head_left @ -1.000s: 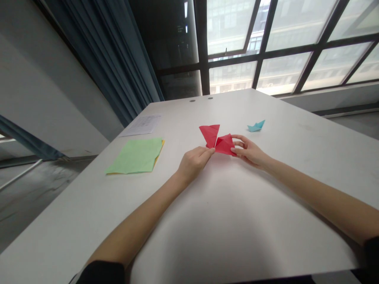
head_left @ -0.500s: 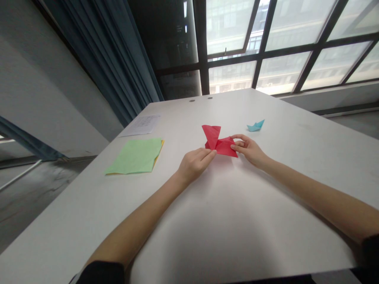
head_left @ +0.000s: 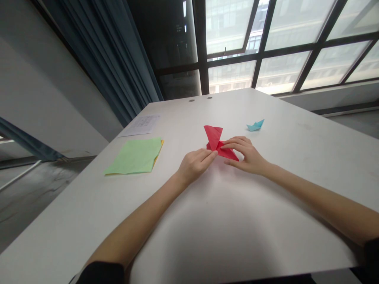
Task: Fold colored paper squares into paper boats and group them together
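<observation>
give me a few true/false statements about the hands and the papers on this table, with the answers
1. The left hand and the right hand both touch the red paper. True.
2. The blue paper boat is held in the right hand. False: it sits on the table beyond that hand, untouched.
3. A green sheet lies out to the left of the left hand. True.
4. The red paper lies completely flat. False: one flap stands up from the table.
5. The right hand is clenched in a fist. False: its fingers are stretched out over the red paper.
</observation>
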Demonstrator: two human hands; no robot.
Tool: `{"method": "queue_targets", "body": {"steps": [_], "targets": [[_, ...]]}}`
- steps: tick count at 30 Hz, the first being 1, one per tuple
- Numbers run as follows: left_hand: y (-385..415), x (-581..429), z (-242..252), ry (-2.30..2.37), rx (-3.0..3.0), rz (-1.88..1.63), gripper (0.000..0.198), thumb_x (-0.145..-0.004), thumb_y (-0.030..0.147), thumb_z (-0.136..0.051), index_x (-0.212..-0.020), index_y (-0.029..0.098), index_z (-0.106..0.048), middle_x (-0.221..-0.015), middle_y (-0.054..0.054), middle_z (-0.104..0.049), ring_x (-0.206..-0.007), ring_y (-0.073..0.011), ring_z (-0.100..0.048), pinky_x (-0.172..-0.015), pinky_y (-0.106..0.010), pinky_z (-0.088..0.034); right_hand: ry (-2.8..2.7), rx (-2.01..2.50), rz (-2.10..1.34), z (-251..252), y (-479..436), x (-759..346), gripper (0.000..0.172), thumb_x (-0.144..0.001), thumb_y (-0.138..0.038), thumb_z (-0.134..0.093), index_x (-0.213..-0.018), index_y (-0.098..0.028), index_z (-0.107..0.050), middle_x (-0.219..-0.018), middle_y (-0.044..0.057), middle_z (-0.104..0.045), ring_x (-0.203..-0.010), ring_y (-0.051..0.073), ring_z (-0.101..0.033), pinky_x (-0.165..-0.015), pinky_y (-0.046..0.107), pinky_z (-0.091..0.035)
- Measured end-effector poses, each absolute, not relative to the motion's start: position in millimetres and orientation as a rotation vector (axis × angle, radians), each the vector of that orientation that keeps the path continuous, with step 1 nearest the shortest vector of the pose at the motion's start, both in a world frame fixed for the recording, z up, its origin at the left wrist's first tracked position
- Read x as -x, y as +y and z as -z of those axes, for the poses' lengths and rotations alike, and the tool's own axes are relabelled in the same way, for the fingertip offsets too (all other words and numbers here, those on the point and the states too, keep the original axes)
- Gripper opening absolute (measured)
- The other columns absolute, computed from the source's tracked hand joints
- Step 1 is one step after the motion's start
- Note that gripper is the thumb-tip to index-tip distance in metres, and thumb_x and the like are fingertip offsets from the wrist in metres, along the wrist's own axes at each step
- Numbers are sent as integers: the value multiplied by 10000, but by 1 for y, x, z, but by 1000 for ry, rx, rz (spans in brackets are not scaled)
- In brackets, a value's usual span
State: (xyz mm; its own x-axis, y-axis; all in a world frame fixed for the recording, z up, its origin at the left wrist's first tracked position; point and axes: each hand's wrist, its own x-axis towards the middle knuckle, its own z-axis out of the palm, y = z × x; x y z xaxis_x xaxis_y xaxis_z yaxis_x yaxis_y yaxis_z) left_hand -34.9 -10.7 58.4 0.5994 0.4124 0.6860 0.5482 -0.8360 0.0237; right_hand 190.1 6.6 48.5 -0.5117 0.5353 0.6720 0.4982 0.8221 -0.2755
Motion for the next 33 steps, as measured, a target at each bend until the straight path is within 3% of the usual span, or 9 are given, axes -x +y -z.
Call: {"method": "queue_targets", "body": {"steps": [7,19,26,33], "targets": [[-13,34,-60,-720,2588,984,245,-882,160,-409,-997,184,-625,-897,-92,-682,-833,-159,-627,-702,-273,-505,-2213,753,28,-43,7,-189,385,-739,-411,-629,-1078,-242,-565,-999,62,-640,-978,228,-544,-880,415,-374],[-12,31,-59,-508,2452,987,194,-868,107,-441,-1028,125,-549,-863,-82,-677,-803,-143,-631,-678,-256,-516,-2206,754,34,-50,2,-187,198,-740,-251,-599,-932,-230,-552,-926,43,-646,-926,216,-559,-848,390,-376],[-10,29,-60,-722,2448,978,217,-856,248,-495,-1041,149,-549,-887,-69,-662,-798,-146,-608,-684,-253,-493,-2196,717,151,-48,4,-189,177,-743,-226,-592,-916,-226,-554,-892,48,-652,-901,221,-561,-826,394,-386],[-10,31,-73,-805,2371,746,234,-800,342,-543,-959,181,-604,-1010,-118,-584,-878,-217,-538,-665,-319,-435,-2210,653,287,-47,5,-190,162,-745,-223,-592,-906,-217,-570,-902,61,-655,-898,219,-561,-808,392,-399]]}}
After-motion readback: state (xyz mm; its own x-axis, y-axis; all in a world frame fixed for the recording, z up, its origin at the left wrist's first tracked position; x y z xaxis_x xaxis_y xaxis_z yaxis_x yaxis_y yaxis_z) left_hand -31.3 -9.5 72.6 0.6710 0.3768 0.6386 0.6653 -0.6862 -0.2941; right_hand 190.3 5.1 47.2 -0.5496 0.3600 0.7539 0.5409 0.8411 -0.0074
